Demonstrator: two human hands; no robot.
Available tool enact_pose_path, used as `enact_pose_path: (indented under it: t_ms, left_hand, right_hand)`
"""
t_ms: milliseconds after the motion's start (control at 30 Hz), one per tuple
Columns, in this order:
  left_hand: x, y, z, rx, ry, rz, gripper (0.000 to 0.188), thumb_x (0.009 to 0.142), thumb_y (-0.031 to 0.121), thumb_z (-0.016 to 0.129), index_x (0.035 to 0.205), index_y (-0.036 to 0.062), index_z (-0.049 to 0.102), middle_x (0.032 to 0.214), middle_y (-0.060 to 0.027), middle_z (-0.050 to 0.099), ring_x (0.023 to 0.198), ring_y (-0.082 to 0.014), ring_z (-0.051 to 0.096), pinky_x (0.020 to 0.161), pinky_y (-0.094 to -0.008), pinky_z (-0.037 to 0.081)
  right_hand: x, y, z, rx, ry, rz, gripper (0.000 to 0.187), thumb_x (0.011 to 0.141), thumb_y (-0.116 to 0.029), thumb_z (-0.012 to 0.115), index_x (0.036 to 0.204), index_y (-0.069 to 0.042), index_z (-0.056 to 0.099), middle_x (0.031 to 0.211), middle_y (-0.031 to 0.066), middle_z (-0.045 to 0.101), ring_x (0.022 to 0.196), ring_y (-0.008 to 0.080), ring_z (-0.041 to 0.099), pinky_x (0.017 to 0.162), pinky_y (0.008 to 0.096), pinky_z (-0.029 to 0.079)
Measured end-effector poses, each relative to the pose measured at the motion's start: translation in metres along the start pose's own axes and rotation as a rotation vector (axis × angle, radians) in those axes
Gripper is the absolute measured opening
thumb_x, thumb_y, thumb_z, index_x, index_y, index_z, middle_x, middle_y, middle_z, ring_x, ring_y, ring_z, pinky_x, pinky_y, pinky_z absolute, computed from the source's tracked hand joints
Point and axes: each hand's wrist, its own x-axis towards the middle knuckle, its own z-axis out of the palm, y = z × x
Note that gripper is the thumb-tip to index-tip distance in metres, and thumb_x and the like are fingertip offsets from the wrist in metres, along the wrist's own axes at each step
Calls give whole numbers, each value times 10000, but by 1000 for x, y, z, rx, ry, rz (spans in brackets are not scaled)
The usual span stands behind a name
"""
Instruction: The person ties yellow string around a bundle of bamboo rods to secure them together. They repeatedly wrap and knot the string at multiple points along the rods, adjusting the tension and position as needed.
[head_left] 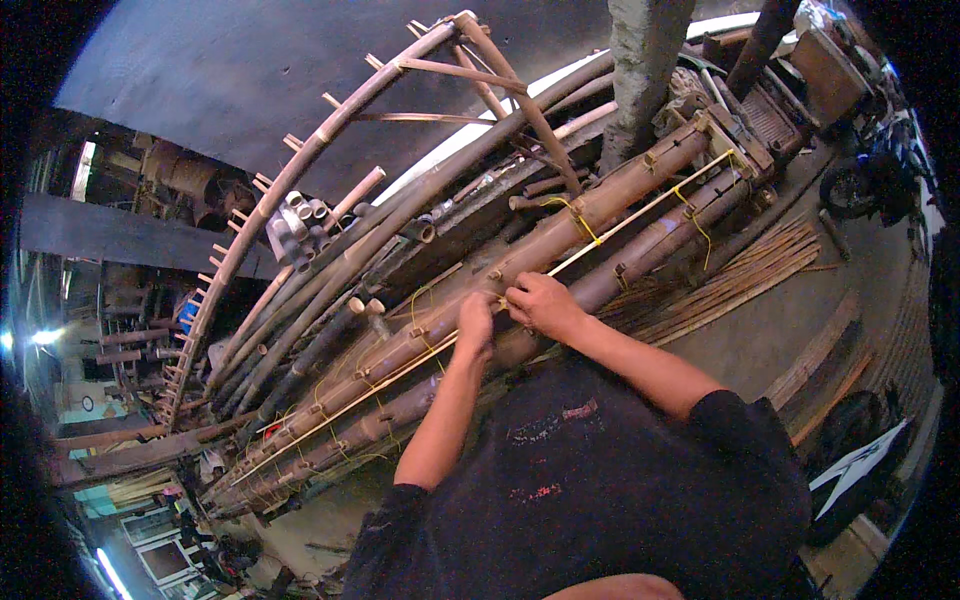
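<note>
Two long brown bamboo poles lie side by side on a slant before me, an upper pole and a lower pole. Along the gap between them runs a thin pale strip, tied at intervals with yellow cord. Several cord ends hang loose over the poles. My left hand and my right hand meet at the strip near its middle, fingers pinched together. A bit of yellow cord shows between the fingertips; the knot itself, if any, is hidden by them.
A curved bamboo frame with short rungs rises at the left. Behind the poles lie more long bamboo stems and a pale post. Thin split strips are bundled on the floor at right, near a motorcycle.
</note>
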Motion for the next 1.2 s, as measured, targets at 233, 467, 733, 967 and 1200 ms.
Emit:
enact_pose_path:
  t_ms: [233, 467, 733, 967, 1200]
  left_hand:
    - [-27, 47, 22, -526, 26, 1, 144, 956, 139, 483, 893, 33, 556, 956, -82, 586, 918, -190, 532, 895, -346, 413]
    - [-40, 71, 6, 170, -80, 176, 248, 988, 241, 502, 1007, 7, 580, 941, -86, 596, 931, -233, 562, 922, -359, 439]
    - [-27, 2, -50, 979, -129, 393, 263, 889, 223, 645, 1109, 81, 620, 1029, -214, 668, 950, -436, 623, 794, -490, 505]
    - [-35, -13, -50, 1054, 42, 586, 200, 862, 176, 635, 1047, 101, 639, 865, -174, 669, 803, -386, 651, 670, -492, 518]
    - [-29, -21, -47, 1078, 26, 516, 202, 865, 219, 642, 1022, 93, 622, 843, -189, 665, 770, -404, 647, 661, -518, 510]
  right_hand:
    - [8, 0, 2, 48, -35, 35, 331, 757, -219, 708, 1079, -170, 655, 902, 112, 584, 868, 340, 610, 738, 464, 506]
    - [26, -3, -22, 165, -161, 154, 188, 831, -211, 689, 937, -56, 678, 870, 149, 605, 855, 366, 610, 747, 467, 495]
    - [87, 20, -12, 174, -62, 4, 237, 864, -258, 671, 949, -37, 680, 878, 170, 649, 841, 394, 622, 753, 479, 490]
    - [94, 49, 23, 118, -229, 87, 268, 851, -293, 685, 977, -56, 685, 938, 198, 672, 935, 409, 629, 806, 473, 497]
    - [62, 32, 18, 25, 77, 266, 338, 900, -335, 610, 1010, -21, 665, 959, 201, 660, 926, 392, 628, 810, 474, 503]
